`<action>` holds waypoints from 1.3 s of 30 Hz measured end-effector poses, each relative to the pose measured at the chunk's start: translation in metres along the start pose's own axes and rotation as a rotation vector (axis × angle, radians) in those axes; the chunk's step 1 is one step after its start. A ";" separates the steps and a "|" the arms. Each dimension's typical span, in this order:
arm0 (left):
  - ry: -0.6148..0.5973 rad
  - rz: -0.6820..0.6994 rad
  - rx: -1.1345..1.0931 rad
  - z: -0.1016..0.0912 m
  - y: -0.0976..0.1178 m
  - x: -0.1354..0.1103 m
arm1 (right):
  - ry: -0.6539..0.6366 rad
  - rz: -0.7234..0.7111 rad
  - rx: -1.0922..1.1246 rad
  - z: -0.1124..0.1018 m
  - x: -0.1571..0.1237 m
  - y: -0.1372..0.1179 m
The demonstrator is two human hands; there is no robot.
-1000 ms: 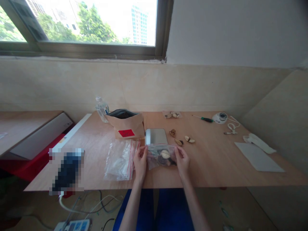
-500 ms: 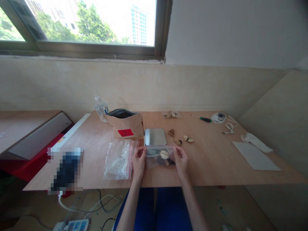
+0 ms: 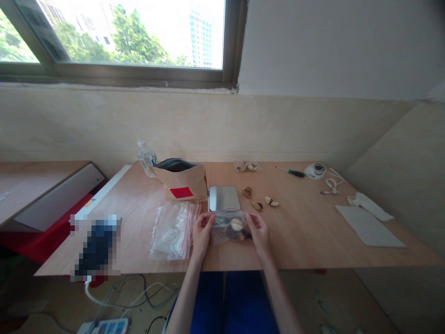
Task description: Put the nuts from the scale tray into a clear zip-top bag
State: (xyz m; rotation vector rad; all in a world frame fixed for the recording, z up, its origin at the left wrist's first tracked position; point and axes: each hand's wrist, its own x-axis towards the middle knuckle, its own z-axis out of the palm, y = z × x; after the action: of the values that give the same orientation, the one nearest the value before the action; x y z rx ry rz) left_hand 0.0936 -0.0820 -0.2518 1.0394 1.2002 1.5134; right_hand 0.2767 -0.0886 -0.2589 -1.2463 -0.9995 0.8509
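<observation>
A small clear zip bag with pale and dark pieces inside is held upright just above the wooden table, near its front edge. My left hand pinches the bag's top left corner. My right hand pinches its top right corner. Just behind the bag lies a small flat scale with a silver platform. A pile of empty clear zip bags with red strips lies beside my left hand.
An open brown paper pouch with a red label stands behind the bags, a water bottle to its left. Loose nut pieces lie right of the scale. At the back right are a filled small bag, a screwdriver and a white sheet.
Both hands have drawn slightly closer together along the top of the bag, which stays in front of the scale. Nothing else on the table has moved.
</observation>
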 end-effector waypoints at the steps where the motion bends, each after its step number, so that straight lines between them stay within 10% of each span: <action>1: 0.003 0.001 -0.002 0.000 0.000 0.000 | 0.003 -0.006 -0.008 0.000 0.000 0.000; 39: -0.030 0.038 0.053 0.006 0.018 -0.009 | 0.048 -0.009 -0.024 -0.003 -0.002 -0.004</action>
State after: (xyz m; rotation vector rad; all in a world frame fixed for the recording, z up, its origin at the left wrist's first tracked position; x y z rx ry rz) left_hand 0.0987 -0.0915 -0.2336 1.1226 1.2115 1.4971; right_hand 0.2784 -0.0925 -0.2555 -1.2765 -0.9786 0.7999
